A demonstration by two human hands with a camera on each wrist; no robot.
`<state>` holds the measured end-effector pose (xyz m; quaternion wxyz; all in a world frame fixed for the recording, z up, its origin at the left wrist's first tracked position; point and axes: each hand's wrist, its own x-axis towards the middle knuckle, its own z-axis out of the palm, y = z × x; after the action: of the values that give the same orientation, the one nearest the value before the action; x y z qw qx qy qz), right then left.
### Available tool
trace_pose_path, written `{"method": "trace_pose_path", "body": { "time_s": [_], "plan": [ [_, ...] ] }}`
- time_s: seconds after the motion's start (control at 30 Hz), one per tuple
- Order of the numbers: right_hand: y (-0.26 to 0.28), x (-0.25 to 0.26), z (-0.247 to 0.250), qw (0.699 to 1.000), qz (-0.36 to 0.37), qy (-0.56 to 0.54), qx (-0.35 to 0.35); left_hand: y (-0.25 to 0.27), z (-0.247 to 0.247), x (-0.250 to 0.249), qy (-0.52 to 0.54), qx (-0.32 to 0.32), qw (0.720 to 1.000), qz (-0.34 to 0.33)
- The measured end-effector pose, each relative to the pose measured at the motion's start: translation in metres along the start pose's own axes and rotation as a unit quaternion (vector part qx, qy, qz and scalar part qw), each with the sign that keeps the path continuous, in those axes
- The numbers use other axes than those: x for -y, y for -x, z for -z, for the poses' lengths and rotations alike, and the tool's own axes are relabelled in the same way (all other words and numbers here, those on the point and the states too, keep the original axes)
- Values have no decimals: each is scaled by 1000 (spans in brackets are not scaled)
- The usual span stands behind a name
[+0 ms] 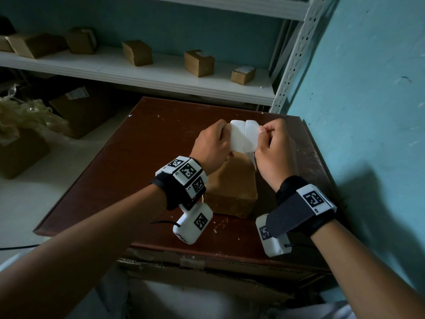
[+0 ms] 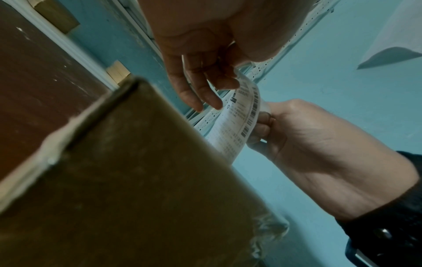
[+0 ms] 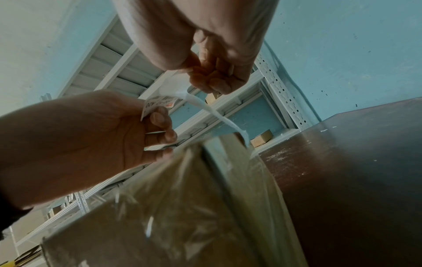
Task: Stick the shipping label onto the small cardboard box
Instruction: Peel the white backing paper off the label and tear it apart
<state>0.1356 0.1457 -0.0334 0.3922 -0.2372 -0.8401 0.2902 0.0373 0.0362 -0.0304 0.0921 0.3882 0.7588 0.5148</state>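
Two hands hold the shipping label (image 1: pixel 244 137) in the air above the small cardboard box (image 1: pixel 231 192). The left hand (image 1: pixel 212 145) grips the left side of the label with curled fingers and thumb. The right hand (image 1: pixel 271 146) pinches the right edge between thumb and fingers. In the head view the white back side faces up, and a fold or seam runs down the middle. In the left wrist view the printed side (image 2: pixel 239 119) with barcodes and small text faces down toward the box, and the sheet curves between the two hands. A thin white strip (image 3: pixel 219 117) hangs down from the right hand's fingers toward the top edge of the box; whether it touches the box is not clear.

The box stands on the dark brown table (image 1: pixel 142 157), just below and nearer than the hands, and clear tape (image 3: pixel 205 207) covers part of it. Beyond the far edge of the table a white shelf (image 1: pixel 138 74) carries several other cardboard boxes (image 1: pixel 199 63). A blue wall (image 1: pixel 368 88) is on the right.
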Motion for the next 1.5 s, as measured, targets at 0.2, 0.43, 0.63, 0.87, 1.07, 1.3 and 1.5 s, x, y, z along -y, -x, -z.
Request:
{"method": "trace_pose_path", "body": {
  "time_s": [0.2, 0.43, 0.63, 0.87, 1.07, 1.3, 1.5],
  "plan": [
    [0, 0, 1, 1000, -1, 1, -3, 0, 0, 0, 10, 1, 1000, 6],
    [0, -1, 0, 1000, -3, 3, -4, -1, 0, 0, 8, 1, 1000, 9],
    [-1, -2, 0, 1000, -3, -1, -6, -1, 1, 1, 1, -6, 1000, 5],
    [-1, -3, 0, 1000, -7, 7, -4, -1, 1, 0, 8, 2, 1000, 7],
    [0, -2, 2, 1000, -9, 3, -4, -1, 1, 0, 7, -1, 1000, 5],
    [-1, -3, 2, 1000, -8, -1, -6, -1, 3, -1, 10, 2, 1000, 6],
    [0, -2, 2, 1000, -9, -1, -9, -2, 2, 0, 7, 0, 1000, 13]
  ]
}}
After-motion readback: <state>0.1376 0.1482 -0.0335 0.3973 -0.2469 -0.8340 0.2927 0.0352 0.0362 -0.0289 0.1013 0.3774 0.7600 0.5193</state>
